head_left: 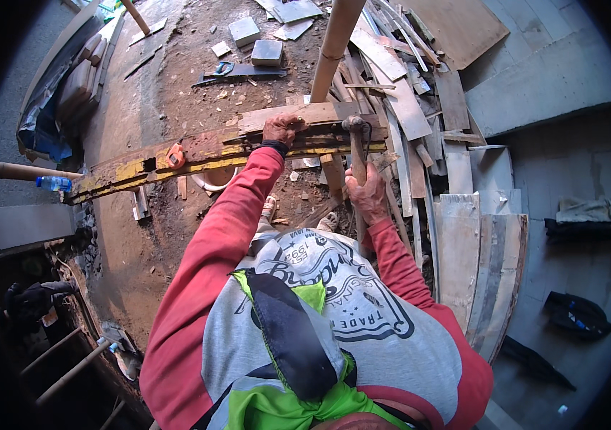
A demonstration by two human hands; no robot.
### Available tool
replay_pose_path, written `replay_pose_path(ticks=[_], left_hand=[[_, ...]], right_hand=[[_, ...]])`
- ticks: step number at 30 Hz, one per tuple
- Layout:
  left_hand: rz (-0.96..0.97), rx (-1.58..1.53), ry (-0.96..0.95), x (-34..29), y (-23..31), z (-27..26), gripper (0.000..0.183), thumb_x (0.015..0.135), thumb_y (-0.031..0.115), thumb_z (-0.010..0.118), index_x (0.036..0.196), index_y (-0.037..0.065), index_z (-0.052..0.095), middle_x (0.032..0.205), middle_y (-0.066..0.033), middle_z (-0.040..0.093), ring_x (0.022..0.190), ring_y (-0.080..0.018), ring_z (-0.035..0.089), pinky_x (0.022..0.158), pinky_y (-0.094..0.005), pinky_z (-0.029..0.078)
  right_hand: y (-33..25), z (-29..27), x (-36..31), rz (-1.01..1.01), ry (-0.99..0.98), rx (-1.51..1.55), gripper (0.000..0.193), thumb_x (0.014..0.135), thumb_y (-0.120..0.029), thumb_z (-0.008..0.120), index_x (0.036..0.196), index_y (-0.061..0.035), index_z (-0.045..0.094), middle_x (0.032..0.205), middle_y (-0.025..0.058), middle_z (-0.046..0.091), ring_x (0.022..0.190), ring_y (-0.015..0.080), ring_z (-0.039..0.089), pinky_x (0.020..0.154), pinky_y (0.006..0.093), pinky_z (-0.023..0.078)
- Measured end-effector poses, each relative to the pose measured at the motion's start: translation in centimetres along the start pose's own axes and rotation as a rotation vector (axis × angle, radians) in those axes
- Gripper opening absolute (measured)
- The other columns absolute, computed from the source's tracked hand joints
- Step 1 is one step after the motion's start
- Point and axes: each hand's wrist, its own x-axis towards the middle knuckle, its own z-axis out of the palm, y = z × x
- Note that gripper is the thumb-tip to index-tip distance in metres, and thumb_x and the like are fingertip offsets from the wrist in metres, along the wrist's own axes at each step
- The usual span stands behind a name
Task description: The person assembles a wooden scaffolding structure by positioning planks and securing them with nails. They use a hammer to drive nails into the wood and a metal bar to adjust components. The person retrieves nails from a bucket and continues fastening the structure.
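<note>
My right hand point(368, 192) is wrapped round the wooden handle of a hammer point(357, 152). The hammer's head is over the right end of a worn, yellow-edged beam point(212, 154), close to a short wooden board point(330, 112) lying along it. My left hand point(282, 130) rests at that board with its fingers curled closed; what they pinch, if anything, is too small to make out. Further left on the beam sits an orange tape measure point(175, 155). A blue-capped plastic bottle point(54, 183) is by the beam's left end.
Beyond the beam, a handsaw point(248, 70) lies on the dirt near grey blocks point(266, 53). A bamboo pole point(335, 50) rises behind the board. Scrap planks point(406, 107) are heaped on the right beside a concrete ledge point(549, 86). A round rim point(216, 179) shows under the beam.
</note>
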Motion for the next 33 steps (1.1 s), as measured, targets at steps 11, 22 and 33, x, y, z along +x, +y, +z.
replay_pose_path(ticks=[11, 22, 33], left_hand=[[-0.088, -0.004, -0.08, -0.4, 2.5, -1.3, 0.019, 0.08, 0.022, 0.075, 0.098, 0.016, 0.079, 0.094, -0.0091, 0.076, 0.087, -0.0271, 0.074, 0.081, -0.0366, 0.057], [0.026, -0.064, 0.015, -0.9, 0.5, -0.1, 0.014, 0.079, 0.012, 0.072, 0.092, 0.014, 0.078, 0.095, -0.0056, 0.074, 0.085, -0.0259, 0.072, 0.078, -0.0357, 0.057], [0.213, -0.223, -0.011, -1.3, 0.3, -0.7, 0.09, 0.068, 0.008, 0.087, 0.147, 0.008, 0.043, 0.134, -0.0163, 0.058, 0.116, -0.0303, 0.064, 0.101, -0.0413, 0.052]], right_hand=[[-6.0, 1.7, 2.5, -0.357, -0.075, -0.075, 0.05, 0.098, -0.017, 0.057, 0.143, -0.001, 0.04, 0.113, 0.0308, 0.065, 0.103, 0.0503, 0.064, 0.085, 0.05, 0.054], [-7.9, 2.5, 2.9, -0.301, -0.115, -0.156, 0.044, 0.098, -0.019, 0.058, 0.134, 0.0011, 0.042, 0.112, 0.0324, 0.062, 0.1, 0.051, 0.063, 0.082, 0.0554, 0.052], [-6.9, 2.9, 1.9, -0.436, 0.013, -0.098, 0.043, 0.101, -0.026, 0.054, 0.134, 0.0003, 0.042, 0.112, 0.0333, 0.063, 0.1, 0.0526, 0.063, 0.08, 0.0559, 0.052]])
